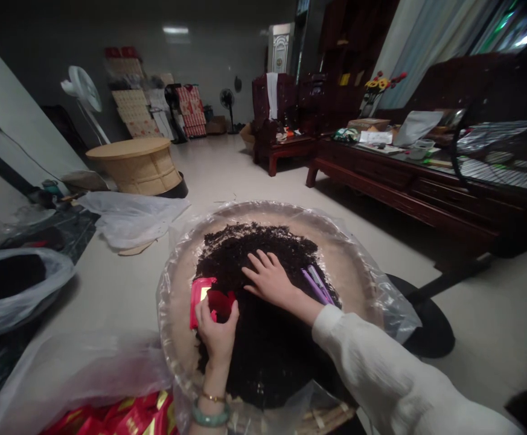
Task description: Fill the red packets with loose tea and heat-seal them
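A round shallow tray (177, 284) lined with clear plastic sits in front of me, heaped with dark loose leaves (263, 338). My left hand (217, 333) grips a small red packet (205, 301) at the left edge of the pile, its mouth held open. My right hand (270, 279) lies flat on the dark leaves with the fingers spread, palm down, beside the packet. A purple scoop-like tool (316, 284) rests on the pile just right of my right wrist.
Red and gold packets (122, 417) lie at the near left under clear plastic. A bag of dark material (5, 284) sits at far left. A round wooden tub (136, 164) stands behind, a long dark wooden table (408, 181) to the right, a black fan base (430, 326) beside the tray.
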{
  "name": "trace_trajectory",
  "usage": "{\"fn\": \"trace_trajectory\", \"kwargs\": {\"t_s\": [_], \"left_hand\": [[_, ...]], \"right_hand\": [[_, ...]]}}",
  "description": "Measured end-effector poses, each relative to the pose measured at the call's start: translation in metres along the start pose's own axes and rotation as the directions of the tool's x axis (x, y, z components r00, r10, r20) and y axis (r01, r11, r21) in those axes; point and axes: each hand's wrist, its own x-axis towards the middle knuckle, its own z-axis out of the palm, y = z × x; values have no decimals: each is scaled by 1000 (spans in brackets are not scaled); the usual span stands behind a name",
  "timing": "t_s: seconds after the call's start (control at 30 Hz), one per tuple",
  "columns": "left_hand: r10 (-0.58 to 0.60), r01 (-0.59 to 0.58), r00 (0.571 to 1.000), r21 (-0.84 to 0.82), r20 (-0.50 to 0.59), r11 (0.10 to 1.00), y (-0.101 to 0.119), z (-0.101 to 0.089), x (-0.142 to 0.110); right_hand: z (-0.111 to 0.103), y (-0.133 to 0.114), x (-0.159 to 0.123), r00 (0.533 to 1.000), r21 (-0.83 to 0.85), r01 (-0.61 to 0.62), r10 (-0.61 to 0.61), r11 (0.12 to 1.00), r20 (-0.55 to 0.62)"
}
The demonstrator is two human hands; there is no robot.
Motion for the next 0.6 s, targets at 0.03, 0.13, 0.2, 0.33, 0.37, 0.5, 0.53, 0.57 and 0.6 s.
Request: {"fn": "trace_trajectory", "kwargs": {"t_s": [0.03, 0.13, 0.2, 0.33, 0.37, 0.5, 0.53, 0.57, 0.6], "left_hand": [[4, -4, 1000, 1, -2, 1000, 0, 0, 0], [3, -3, 1000, -3, 1, 1000, 0, 1, -1], [-10, 10, 1000, -9, 13, 1000, -2, 2, -2], [-15, 15, 999, -11, 37, 1000, -5, 2, -3], [-9, 10, 999, -8, 38, 1000, -6, 2, -3], [17, -17, 999, 0, 32, 1000, -7, 2, -3], [20, -20, 999, 1, 29, 1000, -7, 2, -3], [19, -19, 999, -4, 28, 1000, -7, 2, -3], [13, -13, 999, -15, 36, 1000, -7, 2, -3]], "right_hand": [[0, -2, 0, 1000, 2, -8, 8, 1000, 20], [1, -9, 3, 995, 2, 0, 0, 1000, 102], [2, -15, 8, 989, 10, 49, -50, 999, 137], [2, -24, 17, 975, 50, 161, -167, 986, 149], [1, -25, 19, 973, 59, 175, -182, 983, 144], [-4, -26, 20, 973, 94, 188, -199, 978, 118], [-5, -24, 20, 974, 94, 187, -197, 978, 115], [-6, -21, 20, 977, 99, 175, -186, 980, 108], [-6, -18, 19, 984, 127, 144, -156, 981, 90]]}}
